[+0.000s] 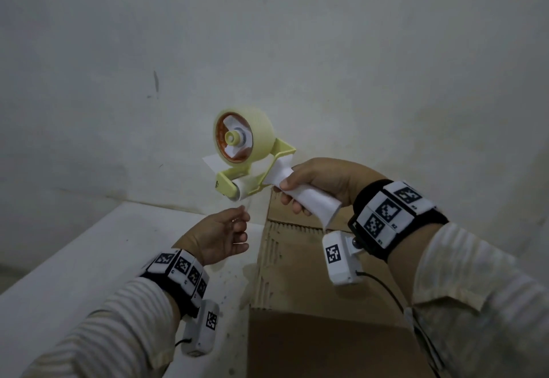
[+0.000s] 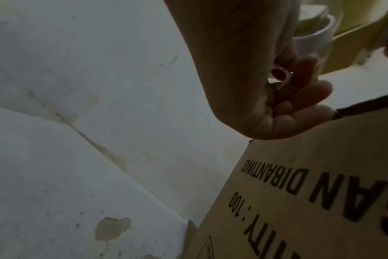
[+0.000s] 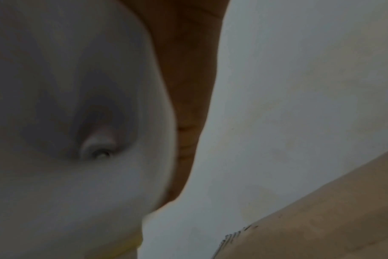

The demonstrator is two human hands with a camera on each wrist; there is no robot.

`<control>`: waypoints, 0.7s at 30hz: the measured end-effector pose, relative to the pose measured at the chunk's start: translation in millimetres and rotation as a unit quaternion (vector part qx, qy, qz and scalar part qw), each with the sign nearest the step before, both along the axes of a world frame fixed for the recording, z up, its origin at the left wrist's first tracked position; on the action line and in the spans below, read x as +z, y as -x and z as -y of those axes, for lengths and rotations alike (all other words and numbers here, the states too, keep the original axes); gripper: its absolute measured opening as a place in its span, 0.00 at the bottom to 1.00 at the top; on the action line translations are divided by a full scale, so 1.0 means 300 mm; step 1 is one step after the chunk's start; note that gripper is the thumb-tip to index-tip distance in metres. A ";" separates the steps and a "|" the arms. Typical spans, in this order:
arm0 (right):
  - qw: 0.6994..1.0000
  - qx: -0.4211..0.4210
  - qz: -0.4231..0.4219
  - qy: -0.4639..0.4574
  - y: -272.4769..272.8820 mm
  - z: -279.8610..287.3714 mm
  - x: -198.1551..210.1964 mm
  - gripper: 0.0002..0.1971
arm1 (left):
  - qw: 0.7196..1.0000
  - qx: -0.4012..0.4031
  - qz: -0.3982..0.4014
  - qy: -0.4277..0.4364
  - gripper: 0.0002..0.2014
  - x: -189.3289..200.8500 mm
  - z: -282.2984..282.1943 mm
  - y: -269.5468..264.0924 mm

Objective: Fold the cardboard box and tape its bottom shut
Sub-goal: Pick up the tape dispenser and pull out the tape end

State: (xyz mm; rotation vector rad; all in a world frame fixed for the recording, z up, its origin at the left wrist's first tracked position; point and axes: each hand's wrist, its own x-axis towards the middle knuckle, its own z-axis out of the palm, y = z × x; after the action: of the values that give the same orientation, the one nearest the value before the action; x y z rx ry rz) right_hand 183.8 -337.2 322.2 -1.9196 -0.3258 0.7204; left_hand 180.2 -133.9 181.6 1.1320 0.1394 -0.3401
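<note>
My right hand (image 1: pixel 297 189) grips the white handle of a yellow tape dispenser (image 1: pixel 246 151) and holds it in the air above the far end of the cardboard box (image 1: pixel 312 264). The roll of clear tape sits on top, the white roller at the lower left. Just under the roller, my left hand (image 1: pixel 241 224) pinches the free end of the tape between thumb and forefinger, other fingers curled. The box stands below both hands, corrugated flap up. In the left wrist view the curled left hand (image 2: pixel 266 98) is above the box's printed side (image 2: pixel 321 192). The handle (image 3: pixel 66 122) fills the right wrist view.
A white wall (image 1: pixel 267 35) rises right behind the box and dispenser. A white surface (image 1: pixel 74 258) stretches to the left of the box, with dark specks and a chipped patch (image 2: pixel 112 227). Striped sleeves and wrist cameras occupy the near foreground.
</note>
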 end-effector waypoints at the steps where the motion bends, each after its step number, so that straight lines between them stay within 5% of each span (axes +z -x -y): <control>1: 1.000 0.008 0.010 0.005 -0.002 -0.001 -0.004 0.04 | 1.000 0.006 0.006 -0.015 0.14 -0.001 0.003 0.000; 10: 0.997 -0.006 0.077 0.024 -0.023 -0.041 -0.021 0.04 | 0.999 0.009 0.038 0.009 0.14 -0.033 -0.002 -0.015; 21: 0.986 0.004 0.117 0.120 -0.042 -0.031 -0.025 0.06 | 0.987 0.006 0.038 -0.158 0.13 -0.008 0.020 -0.076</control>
State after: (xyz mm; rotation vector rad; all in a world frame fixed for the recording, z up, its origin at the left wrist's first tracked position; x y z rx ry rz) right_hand 196.5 -327.8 314.7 -2.2408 -0.4068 0.5590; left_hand 203.2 -139.8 179.2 1.4560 0.1359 -0.2699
